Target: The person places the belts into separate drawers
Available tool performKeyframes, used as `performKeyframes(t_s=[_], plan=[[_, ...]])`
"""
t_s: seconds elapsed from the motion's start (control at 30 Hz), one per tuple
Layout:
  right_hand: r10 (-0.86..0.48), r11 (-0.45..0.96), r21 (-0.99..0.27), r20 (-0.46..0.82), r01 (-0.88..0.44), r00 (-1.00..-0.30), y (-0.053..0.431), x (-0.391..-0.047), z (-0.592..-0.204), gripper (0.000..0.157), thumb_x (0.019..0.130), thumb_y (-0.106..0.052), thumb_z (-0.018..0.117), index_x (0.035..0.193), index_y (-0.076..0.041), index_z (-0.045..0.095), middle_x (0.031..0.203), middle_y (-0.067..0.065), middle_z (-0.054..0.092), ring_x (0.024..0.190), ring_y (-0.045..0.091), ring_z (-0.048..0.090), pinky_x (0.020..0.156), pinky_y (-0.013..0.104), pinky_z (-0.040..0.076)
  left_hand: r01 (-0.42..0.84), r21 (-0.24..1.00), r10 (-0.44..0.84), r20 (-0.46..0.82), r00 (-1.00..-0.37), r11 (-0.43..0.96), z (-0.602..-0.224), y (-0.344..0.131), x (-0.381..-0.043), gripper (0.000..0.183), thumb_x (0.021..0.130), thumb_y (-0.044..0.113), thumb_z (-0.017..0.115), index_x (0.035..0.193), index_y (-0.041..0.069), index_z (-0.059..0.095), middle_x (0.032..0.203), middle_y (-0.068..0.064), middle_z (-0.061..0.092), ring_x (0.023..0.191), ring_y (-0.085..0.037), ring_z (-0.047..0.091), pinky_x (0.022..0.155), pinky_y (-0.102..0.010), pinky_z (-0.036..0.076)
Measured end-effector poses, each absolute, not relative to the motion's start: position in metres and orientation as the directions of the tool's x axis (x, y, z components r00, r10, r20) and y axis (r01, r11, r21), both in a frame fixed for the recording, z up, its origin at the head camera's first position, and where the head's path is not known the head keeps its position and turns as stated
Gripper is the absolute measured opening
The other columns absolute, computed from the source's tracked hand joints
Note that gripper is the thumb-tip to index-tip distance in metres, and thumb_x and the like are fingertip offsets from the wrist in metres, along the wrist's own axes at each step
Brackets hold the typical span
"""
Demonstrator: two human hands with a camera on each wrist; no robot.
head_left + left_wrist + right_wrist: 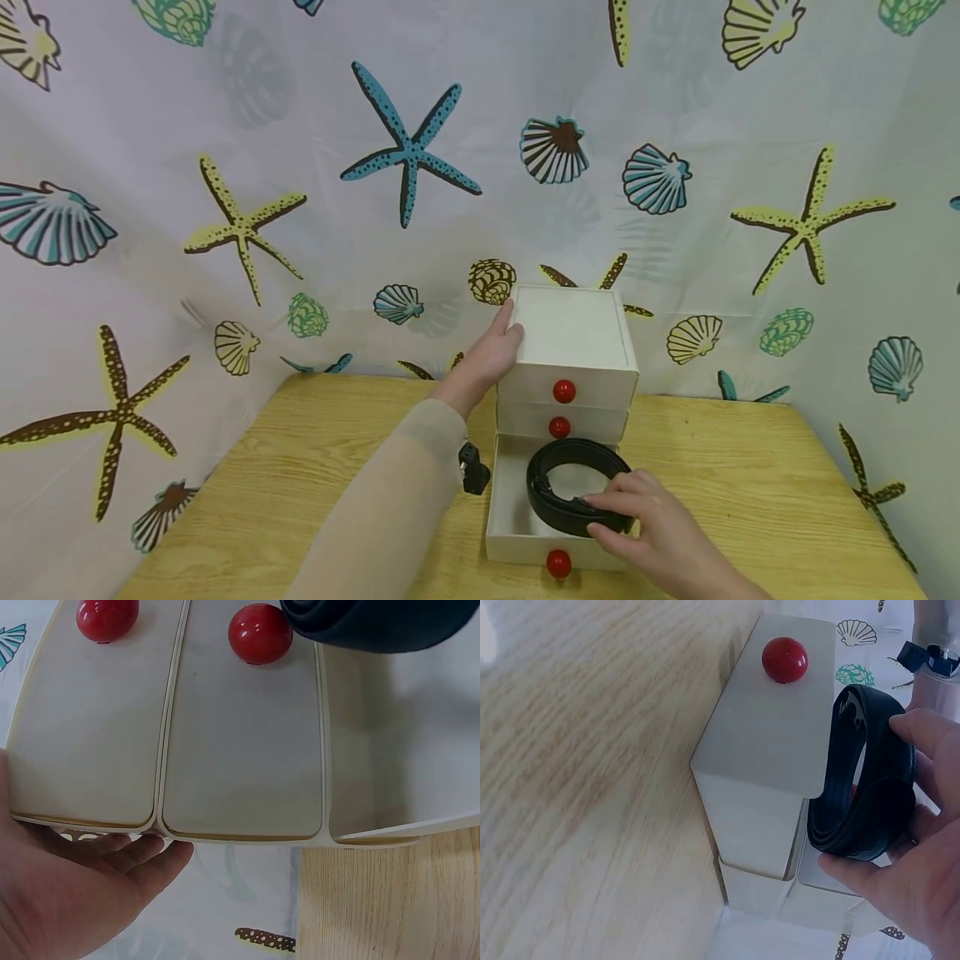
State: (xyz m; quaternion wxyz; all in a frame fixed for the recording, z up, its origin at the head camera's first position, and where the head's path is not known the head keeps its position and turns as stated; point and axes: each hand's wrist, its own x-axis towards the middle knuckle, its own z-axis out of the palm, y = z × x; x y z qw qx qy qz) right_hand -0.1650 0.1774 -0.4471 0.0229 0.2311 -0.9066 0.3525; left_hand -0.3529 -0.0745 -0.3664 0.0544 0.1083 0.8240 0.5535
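A rolled-up black belt (542, 487) is held over the pulled-out bottom drawer (521, 548) of a small white drawer box (572, 329). My right hand (652, 529) pinches the coil at its near right side, thumb and fingers on its outer face. In the right wrist view, the belt (889, 780) stands above the drawer's front rim. My left hand (491, 354) rests against the box's left side near the top. From the left wrist, that hand's fingers (161, 870) show extended along the side wall, partly hidden behind it.
Red round knobs mark the top drawer (600, 385), the middle drawer (600, 421) and the bottom one; the upper two are closed. The box stands on a wood-grain table (337, 467). Behind hangs a white curtain (480, 225) printed with shells and starfish.
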Motion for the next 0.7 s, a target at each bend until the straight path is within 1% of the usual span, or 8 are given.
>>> performKeyframes(t_s=[0.17,0.33,0.7], plan=[[-0.397,0.648,-0.637,0.187,-0.419,-0.899,0.174,-0.168,-0.450,0.024,0.101,-0.036,0.085,0.123,-0.026,0.086,0.101,-0.019,0.062,0.103,0.011,0.053,0.084,0.029,0.053,0.115,0.922,0.234,0.027,-0.972,0.370,-0.366,-0.074,-0.352,0.066,0.121,0.036,0.028,0.180,0.022,0.002,0.186,-0.008,0.004,0.170,-0.031,0.004,0.136,-0.053,0.009],[-0.389,0.668,-0.618,0.184,-0.414,-0.903,0.170,-0.173,-0.454,0.025,0.100,-0.037,0.085,0.122,-0.026,0.087,0.102,-0.020,0.062,0.103,0.011,0.053,0.086,0.029,0.054,0.120,0.923,0.235,0.033,-0.971,0.365,-0.366,-0.074,-0.352,0.066,0.121,0.036,0.029,0.180,0.022,0.002,0.186,-0.007,0.004,0.170,-0.031,0.004,0.136,-0.053,0.009],[-0.394,0.674,-0.582,0.239,-0.455,-0.888,0.165,-0.181,-0.462,0.022,0.099,-0.031,0.086,0.119,-0.021,0.088,0.101,-0.021,0.064,0.100,0.009,0.054,0.083,0.030,0.054,0.115,0.913,0.217,0.029,-0.976,0.391,-0.365,-0.073,-0.353,0.066,0.121,0.036,0.030,0.180,0.022,0.004,0.186,-0.007,0.006,0.170,-0.031,0.006,0.136,-0.054,0.009]])
